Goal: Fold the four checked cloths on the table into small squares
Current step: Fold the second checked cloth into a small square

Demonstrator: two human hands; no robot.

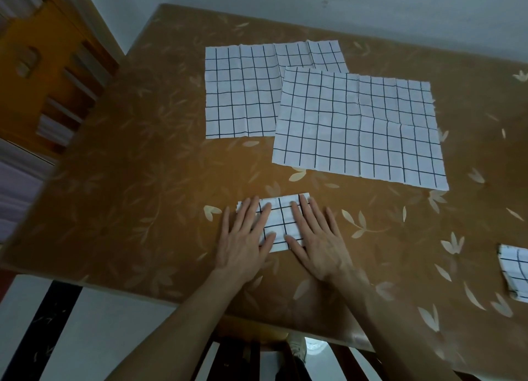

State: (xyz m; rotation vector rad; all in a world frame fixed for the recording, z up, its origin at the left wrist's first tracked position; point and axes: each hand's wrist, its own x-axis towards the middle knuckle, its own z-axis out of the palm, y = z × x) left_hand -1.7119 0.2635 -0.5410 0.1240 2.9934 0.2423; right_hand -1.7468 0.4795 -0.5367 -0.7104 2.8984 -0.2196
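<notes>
The folded white cloth with black grid lines (281, 223) lies near the front edge of the brown leaf-patterned tabletop (143, 195). Left hand (245, 237) and right hand (317, 240) press it flat, fingers straight. Material appears thin, limp, light — pinch it at corners or edges.

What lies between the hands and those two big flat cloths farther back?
Nothing visible. Both hands, left and right, press flat on the folded cloth. Beyond it only bare table reaches the near flat cloth, which overlaps the far one.
</notes>
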